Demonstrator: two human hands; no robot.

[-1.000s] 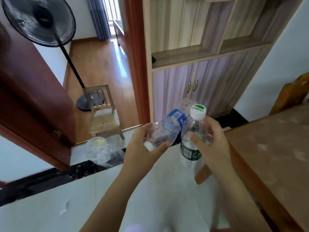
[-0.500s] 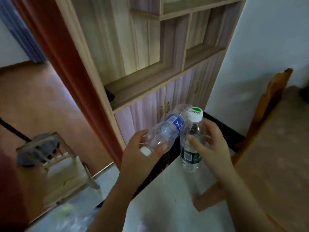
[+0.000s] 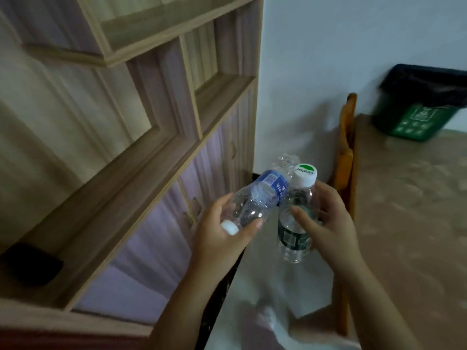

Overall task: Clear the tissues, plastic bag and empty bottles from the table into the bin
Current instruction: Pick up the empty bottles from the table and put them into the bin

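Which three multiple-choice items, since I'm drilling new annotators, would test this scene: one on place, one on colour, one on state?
1. The bin stands: A at the table's far end; B in a sink; C under the table.
2. The cap of the right hand's green-labelled bottle is: A red; B white and green; C black.
3. The left hand's blue-labelled bottle is: A upright; B lying flat; C tilted, cap lowest.
1 A: it shows at the tabletop's far edge. 2 B: white side, green top. 3 C: cap low, base high.
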